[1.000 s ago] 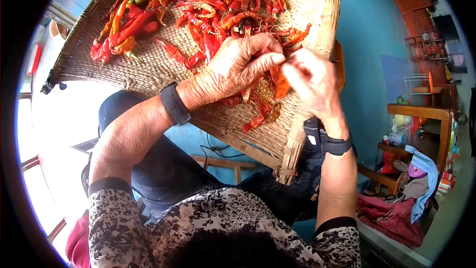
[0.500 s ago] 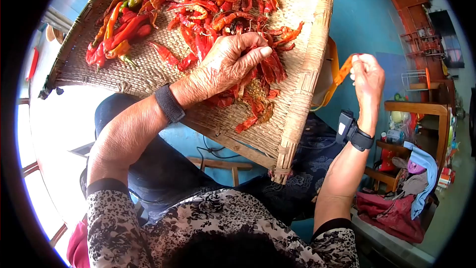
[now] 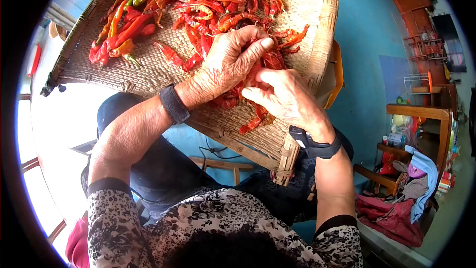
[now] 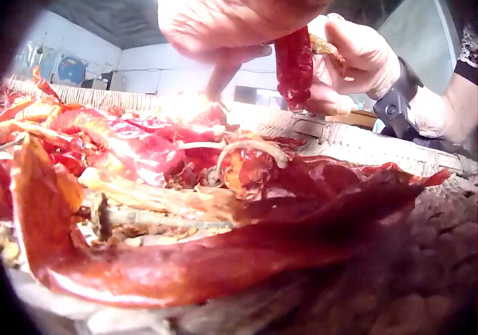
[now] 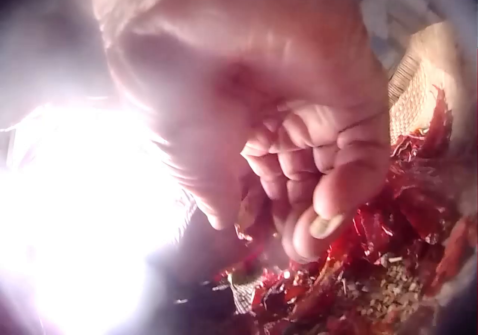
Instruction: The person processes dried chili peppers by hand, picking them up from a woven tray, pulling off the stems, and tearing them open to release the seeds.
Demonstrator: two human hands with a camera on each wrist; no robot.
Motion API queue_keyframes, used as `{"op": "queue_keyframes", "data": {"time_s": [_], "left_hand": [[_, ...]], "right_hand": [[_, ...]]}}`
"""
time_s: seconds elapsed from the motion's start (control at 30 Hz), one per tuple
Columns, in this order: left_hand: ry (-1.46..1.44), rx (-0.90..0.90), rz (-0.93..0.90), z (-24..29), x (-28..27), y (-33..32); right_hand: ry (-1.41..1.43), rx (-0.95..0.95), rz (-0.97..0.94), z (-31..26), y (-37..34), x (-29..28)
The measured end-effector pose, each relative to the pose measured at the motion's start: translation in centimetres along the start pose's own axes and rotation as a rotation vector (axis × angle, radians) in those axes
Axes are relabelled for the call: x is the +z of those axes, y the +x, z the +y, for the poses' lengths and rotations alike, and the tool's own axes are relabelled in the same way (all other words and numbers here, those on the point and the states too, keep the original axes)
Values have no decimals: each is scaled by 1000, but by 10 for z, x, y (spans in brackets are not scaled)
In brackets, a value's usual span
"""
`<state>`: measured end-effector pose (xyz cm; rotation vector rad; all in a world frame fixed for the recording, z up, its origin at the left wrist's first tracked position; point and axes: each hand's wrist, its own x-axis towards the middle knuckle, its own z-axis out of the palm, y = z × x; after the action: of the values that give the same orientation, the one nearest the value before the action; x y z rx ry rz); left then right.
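Observation:
My left hand is over the woven tray, its thumb and forefinger pinching a dried red chili pepper that hangs down in the left wrist view. Close against it, my right hand has its thumb and curled fingers around a brownish-yellow end beside that pepper. The right wrist view shows the curled fingers, while what they pinch is mostly hidden. Below both hands lie more dried chilies with loose pale seeds. A larger pile of red chilies covers the far part.
Fresher red, orange and green peppers lie at the tray's left. Beyond its right edge, lower down, shows an orange-rimmed container. A wooden chair with clothes stands at right. The tray's near corner reaches over the person's legs.
My right hand swung out to the right with an orange chili, over by the orange-rimmed container, then returned beside the left hand without it. The left hand stayed nearly in place.

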<state>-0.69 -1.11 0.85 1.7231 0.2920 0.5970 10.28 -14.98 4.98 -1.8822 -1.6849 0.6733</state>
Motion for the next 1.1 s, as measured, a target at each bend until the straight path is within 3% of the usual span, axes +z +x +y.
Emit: {"op": "queue_keyframes", "data": {"time_s": [0.1, 0.17, 0.27, 0.37, 0.5, 0.63, 0.67, 0.77, 0.83, 0.9, 0.97, 1.03, 1.1], "left_hand": [[74, 112, 27, -3, 0, 1], [68, 63, 27, 3, 1, -2], [-214, -53, 69, 6, 3, -2], [-67, -118, 22, 7, -4, -2], [-6, -41, 3, 1, -2, -1], [45, -23, -23, -1, -1, 0], [9, -59, -38, 1, -1, 0], [-28, -78, -58, 1, 1, 0], [-129, -97, -121, 6, 0, -2], [-172, -24, -131, 0, 2, -2], [-221, -87, -183, 13, 2, -4], [-214, -137, -231, 13, -1, -4], [-320, -44, -249, 10, 0, -4]], "right_hand": [[27, 3, 32, 0, 3, 4], [32, -13, 70, -1, 2, 3], [-68, 109, 122, -2, -2, -12], [-95, 121, 291, 7, -13, -27], [-117, 200, 613, 31, -29, -54], [-410, 302, 655, 65, -49, -79], [-621, 339, 608, 76, -54, -82], [-513, 333, 683, 67, -50, -79], [-212, 174, 651, 61, -41, -66], [-50, 73, 465, 41, -31, -47], [21, 13, 279, 15, -18, -30], [-84, -73, 117, 14, -9, -19], [5, -102, 134, 9, -4, -9]]}}
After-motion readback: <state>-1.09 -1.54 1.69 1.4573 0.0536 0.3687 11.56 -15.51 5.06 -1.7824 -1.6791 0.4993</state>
